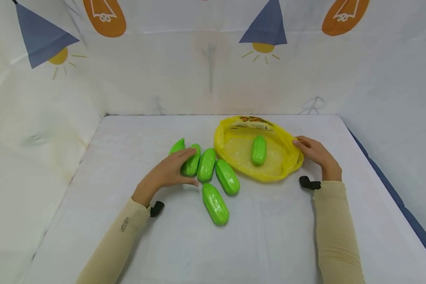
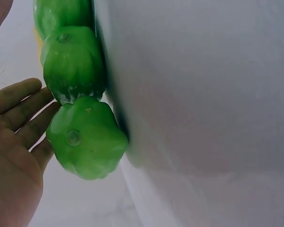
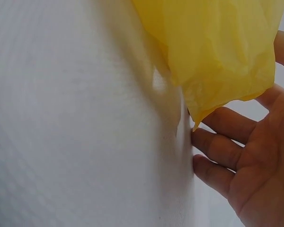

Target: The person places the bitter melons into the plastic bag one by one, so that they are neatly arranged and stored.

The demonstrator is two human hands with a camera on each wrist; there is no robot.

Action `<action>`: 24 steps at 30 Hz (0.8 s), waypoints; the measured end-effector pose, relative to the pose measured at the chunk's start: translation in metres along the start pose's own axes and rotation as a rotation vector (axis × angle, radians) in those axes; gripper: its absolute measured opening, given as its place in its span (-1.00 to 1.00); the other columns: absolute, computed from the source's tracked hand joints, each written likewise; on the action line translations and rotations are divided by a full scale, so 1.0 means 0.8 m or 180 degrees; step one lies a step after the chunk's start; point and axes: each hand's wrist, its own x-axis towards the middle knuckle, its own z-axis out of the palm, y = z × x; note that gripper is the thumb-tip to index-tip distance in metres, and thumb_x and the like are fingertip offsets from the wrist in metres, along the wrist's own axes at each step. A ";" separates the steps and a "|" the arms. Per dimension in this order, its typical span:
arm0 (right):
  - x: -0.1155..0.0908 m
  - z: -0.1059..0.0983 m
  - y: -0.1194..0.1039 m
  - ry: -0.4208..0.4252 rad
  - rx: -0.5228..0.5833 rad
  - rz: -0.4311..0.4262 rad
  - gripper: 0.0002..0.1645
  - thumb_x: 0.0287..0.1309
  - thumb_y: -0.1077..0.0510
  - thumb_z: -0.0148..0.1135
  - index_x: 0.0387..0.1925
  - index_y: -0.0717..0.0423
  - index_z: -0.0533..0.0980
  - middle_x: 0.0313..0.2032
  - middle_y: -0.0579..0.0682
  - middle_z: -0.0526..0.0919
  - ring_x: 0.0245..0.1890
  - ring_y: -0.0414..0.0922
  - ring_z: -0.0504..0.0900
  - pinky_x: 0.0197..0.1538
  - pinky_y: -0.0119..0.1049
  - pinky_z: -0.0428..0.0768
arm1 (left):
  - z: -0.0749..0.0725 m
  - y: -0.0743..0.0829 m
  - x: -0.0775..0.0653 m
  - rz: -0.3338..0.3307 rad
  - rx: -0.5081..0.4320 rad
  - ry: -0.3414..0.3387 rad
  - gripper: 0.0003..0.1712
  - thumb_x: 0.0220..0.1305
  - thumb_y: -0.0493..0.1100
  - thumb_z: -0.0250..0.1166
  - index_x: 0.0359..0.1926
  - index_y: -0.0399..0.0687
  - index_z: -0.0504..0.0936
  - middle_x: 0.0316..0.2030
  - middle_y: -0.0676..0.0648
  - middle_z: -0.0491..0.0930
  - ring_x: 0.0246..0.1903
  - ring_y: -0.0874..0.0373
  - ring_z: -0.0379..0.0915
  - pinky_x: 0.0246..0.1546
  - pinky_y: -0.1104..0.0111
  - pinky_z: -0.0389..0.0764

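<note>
Several glossy green cucumbers, perhaps artificial, lie on the white table; one cucumber (image 1: 215, 204) is nearest the front. My left hand (image 1: 168, 170) reaches around the left end of the group, thumb spread from the fingers, next to a cucumber (image 1: 191, 161). In the left wrist view its fingers (image 2: 20, 111) extend straight behind a cucumber (image 2: 87, 137), gripping nothing. A yellow plastic bag (image 1: 294, 156) lies wide open with a single cucumber (image 1: 258, 150) inside. At the bag's right rim, my right hand (image 1: 316, 154) holds the edge; its thumb and index fingertips are partly hidden by the plastic.
The white table (image 1: 262, 236) ends at a white cloth backdrop (image 1: 163, 75) printed with lamps. White cloth also hangs at both sides. A black wrist camera mount (image 1: 157, 209) sits at the left cuff, another black mount (image 1: 309, 183) at the right cuff.
</note>
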 end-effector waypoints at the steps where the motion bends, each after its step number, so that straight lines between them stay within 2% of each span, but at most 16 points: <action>1: 0.001 0.000 0.000 -0.0001 -0.0003 -0.0025 0.00 0.32 -0.50 -0.25 0.43 0.18 0.19 0.40 0.30 0.24 0.37 0.29 0.15 0.39 0.39 0.07 | -0.001 -0.002 -0.002 -0.0007 -0.0006 -0.0007 0.32 -0.18 0.43 0.47 0.49 -0.12 0.16 0.48 -0.14 0.15 0.46 -0.10 0.07 0.46 0.03 0.17; 10: 0.004 -0.001 0.001 -0.0028 -0.0085 0.0031 0.07 0.28 -0.55 -0.28 0.45 0.18 0.16 0.41 0.31 0.21 0.38 0.30 0.13 0.38 0.41 0.05 | -0.008 -0.012 -0.010 0.0041 0.0160 0.0042 0.36 -0.22 0.35 0.54 0.50 -0.17 0.12 0.51 -0.11 0.09 0.47 -0.11 0.02 0.47 -0.04 0.10; 16: 0.001 -0.001 0.004 -0.0024 -0.0135 0.0029 0.07 0.29 -0.55 -0.30 0.45 0.19 0.16 0.40 0.32 0.21 0.38 0.31 0.13 0.37 0.41 0.06 | -0.009 -0.013 -0.005 0.0098 0.0196 0.0112 0.22 -0.15 0.27 0.55 0.43 -0.23 0.25 0.49 -0.15 0.13 0.46 -0.11 0.06 0.43 -0.04 0.17; 20: 0.002 -0.001 0.004 -0.0028 -0.0098 0.0056 0.07 0.26 -0.56 -0.29 0.45 0.17 0.16 0.41 0.30 0.21 0.38 0.30 0.13 0.38 0.41 0.05 | -0.009 -0.012 -0.004 0.0062 0.0240 0.0059 0.16 -0.09 0.23 0.54 0.43 -0.20 0.26 0.48 -0.13 0.14 0.45 -0.12 0.07 0.43 -0.03 0.16; 24: 0.003 -0.001 0.003 -0.0012 -0.0083 -0.0031 0.00 0.32 -0.50 -0.27 0.43 0.18 0.19 0.39 0.31 0.25 0.36 0.29 0.17 0.38 0.39 0.08 | -0.010 -0.011 -0.006 0.0066 0.0290 0.0085 0.08 -0.03 0.08 0.56 0.43 -0.20 0.25 0.47 -0.14 0.18 0.44 -0.11 0.10 0.43 -0.03 0.17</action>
